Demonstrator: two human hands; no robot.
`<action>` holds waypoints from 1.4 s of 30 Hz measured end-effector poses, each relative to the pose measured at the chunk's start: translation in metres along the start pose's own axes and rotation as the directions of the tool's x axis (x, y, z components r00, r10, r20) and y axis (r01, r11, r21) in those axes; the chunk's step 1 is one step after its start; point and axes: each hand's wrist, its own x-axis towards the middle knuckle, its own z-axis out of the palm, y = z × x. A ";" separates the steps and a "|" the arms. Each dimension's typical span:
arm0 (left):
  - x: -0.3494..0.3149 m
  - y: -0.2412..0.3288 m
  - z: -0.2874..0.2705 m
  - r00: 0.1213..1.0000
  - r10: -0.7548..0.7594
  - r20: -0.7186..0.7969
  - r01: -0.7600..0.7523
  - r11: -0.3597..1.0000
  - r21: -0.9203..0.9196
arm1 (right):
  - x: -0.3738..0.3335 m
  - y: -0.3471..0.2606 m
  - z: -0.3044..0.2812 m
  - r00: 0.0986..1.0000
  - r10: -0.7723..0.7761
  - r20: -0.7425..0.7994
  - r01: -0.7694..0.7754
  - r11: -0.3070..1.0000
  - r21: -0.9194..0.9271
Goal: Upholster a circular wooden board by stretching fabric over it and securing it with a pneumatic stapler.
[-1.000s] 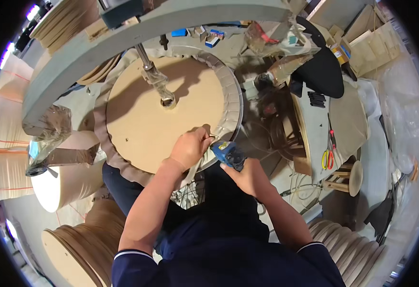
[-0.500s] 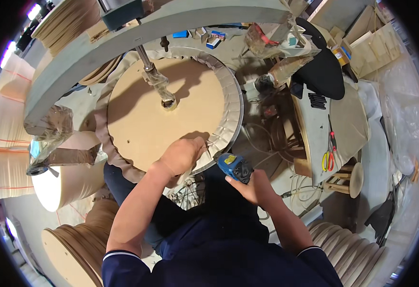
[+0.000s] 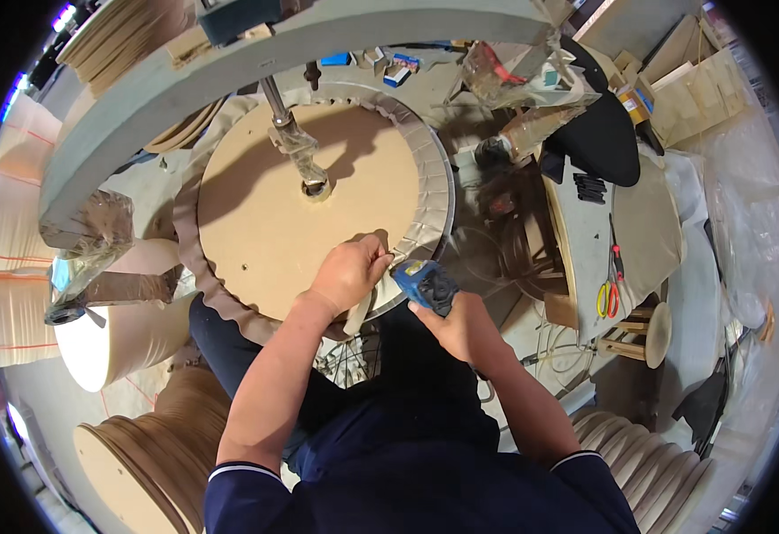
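Grey floor (image 3: 153, 209) surrounds the disc (image 3: 318, 240), by whose near edge the left hand (image 3: 351, 271) pinches cloth (image 3: 428, 182), best pulled taut, and the right hand (image 3: 465, 329) clasps the tool (image 3: 425, 285), best held square

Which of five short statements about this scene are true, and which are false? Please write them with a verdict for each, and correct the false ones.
1. The right hand holds a blue tool. True.
2. The left hand holds the scissors. False: its fingers are closed at the cloth near the tip of the tool; the scissors lie apart, to the right.
3. The cloth is gathered along the edge of the disc. True.
4. The disc is square. False: it is round.
5. The blue tool is to the right of the left hand. True.
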 end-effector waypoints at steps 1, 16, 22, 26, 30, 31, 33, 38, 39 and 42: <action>-0.002 -0.002 0.002 0.999 0.010 -0.035 -0.010 1.000 -0.008 | -0.001 0.002 -0.003 1.000 -0.012 -0.004 0.012 1.000 -0.001; -0.025 0.010 -0.015 0.973 0.080 0.218 -0.132 0.963 0.236 | -0.030 0.017 -0.012 0.998 -0.025 0.066 0.018 0.994 0.110; -0.015 0.002 -0.012 0.991 -0.017 0.131 0.001 0.992 0.126 | -0.015 -0.011 -0.010 0.980 0.104 0.168 -0.101 0.995 -0.026; -0.006 -0.003 -0.003 0.998 0.014 0.065 -0.018 0.999 0.051 | -0.005 -0.009 -0.001 0.993 0.038 0.114 -0.037 0.999 -0.011; -0.003 0.000 0.001 1.000 0.020 0.010 -0.020 0.999 0.048 | -0.002 -0.011 0.000 1.000 -0.009 0.005 0.009 1.000 -0.009; -0.002 0.002 0.002 1.000 0.029 0.003 -0.029 0.998 0.052 | -0.001 -0.011 -0.001 0.999 -0.025 -0.029 0.025 1.000 0.006; -0.008 0.004 0.006 0.995 -0.090 -0.030 0.089 0.995 -0.048 | -0.006 0.005 -0.004 0.998 0.059 -0.003 -0.059 0.994 0.092; -0.033 0.065 -0.017 0.957 0.009 0.289 -0.105 0.943 0.315 | -0.028 0.018 -0.025 0.951 0.300 0.069 -0.308 0.928 0.211; -0.034 0.057 -0.016 0.958 0.010 0.287 -0.105 0.943 0.316 | -0.031 0.019 -0.024 0.952 0.298 0.068 -0.306 0.928 0.211; -0.034 0.024 -0.014 0.957 0.164 0.241 -0.224 0.943 0.246 | -0.034 0.017 -0.022 0.966 0.254 0.056 -0.260 0.948 0.184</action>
